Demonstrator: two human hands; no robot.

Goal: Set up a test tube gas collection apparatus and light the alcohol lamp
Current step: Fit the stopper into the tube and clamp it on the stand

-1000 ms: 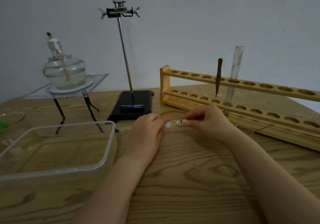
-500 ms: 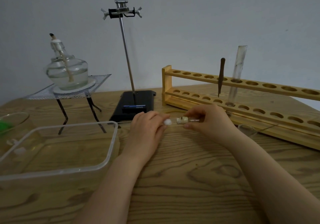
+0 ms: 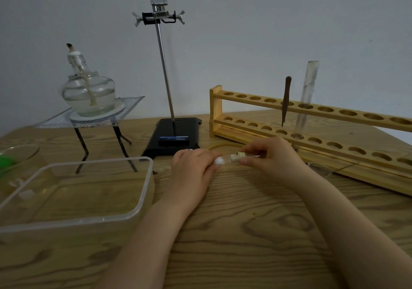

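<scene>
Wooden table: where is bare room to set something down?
Bare wood lies on the wooden table in front, between the clear plastic tub and the wooden test tube rack. Crowded behind: black stand base, wire-mesh tripod, both hands.

A wooden table (image 3: 245,233) fills the near view under a grey wall (image 3: 267,32). On the far right a wooden rack (image 3: 334,119) holds a dark brown stick (image 3: 286,99) standing in 1 of its holes. At the far left edge sits a glass dish (image 3: 20,152) with something green (image 3: 5,161) in it, and small white bits (image 3: 26,194), too blurred to tell, lie near it on the left.
</scene>
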